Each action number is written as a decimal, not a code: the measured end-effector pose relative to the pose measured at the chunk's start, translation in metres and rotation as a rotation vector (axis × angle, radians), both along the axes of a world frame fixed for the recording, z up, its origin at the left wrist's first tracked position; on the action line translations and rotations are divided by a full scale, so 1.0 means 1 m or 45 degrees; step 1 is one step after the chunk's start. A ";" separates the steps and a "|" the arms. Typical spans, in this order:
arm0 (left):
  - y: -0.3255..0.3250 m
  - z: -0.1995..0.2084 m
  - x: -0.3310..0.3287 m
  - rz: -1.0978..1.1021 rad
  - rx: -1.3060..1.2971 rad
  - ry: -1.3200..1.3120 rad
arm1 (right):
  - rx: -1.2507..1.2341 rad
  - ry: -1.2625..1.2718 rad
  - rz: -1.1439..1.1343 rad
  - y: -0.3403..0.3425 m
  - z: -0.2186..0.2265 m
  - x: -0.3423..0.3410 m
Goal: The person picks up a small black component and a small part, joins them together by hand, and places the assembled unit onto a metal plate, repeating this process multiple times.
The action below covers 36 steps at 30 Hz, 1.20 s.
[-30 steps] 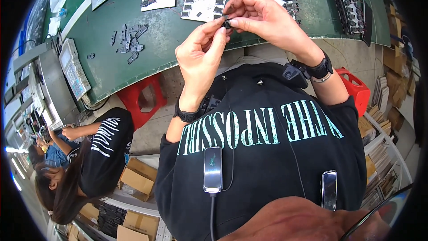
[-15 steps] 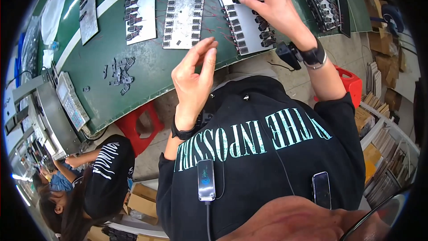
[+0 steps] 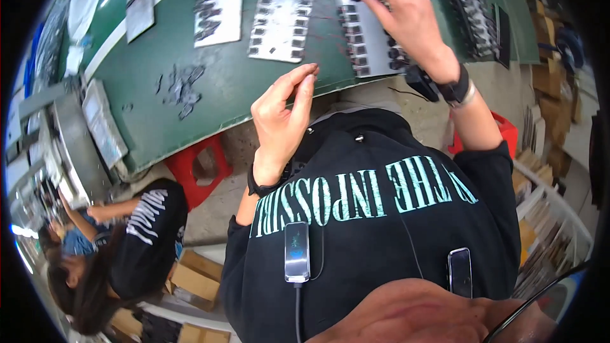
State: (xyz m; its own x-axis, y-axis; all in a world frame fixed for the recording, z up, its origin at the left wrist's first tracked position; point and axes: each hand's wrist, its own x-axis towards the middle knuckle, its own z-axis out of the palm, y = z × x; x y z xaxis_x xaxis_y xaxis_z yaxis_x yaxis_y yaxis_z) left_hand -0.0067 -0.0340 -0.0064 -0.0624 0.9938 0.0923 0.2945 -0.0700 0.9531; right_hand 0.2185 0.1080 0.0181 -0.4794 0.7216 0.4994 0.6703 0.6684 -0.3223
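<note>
You're wearing a black, turquoise-lettered shirt (image 3: pixel 381 254), lower centre.
Your black-edged silver board (image 3: pixel 377 52) is contrasting with green tabletop (image 3: pixel 222 86), upper centre.

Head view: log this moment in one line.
left hand: by near edge of green table, nothing visible held | right hand: over pale board, hold unclear | loose dark parts: heaped on table

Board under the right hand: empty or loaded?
Loaded, at least along its edges: black parts line both long sides of the board; the right hand hides some of it.
</note>
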 end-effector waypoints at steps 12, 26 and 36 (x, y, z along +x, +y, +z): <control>-0.003 -0.018 -0.093 0.695 0.413 0.974 | -0.171 -0.326 0.120 -0.001 -0.001 0.006; 0.033 -0.007 -0.116 0.299 0.390 1.308 | -0.545 -0.080 -0.036 -0.014 0.023 0.002; 0.035 0.001 -0.009 0.283 0.085 -0.647 | -1.466 1.216 0.290 -0.074 0.021 -0.044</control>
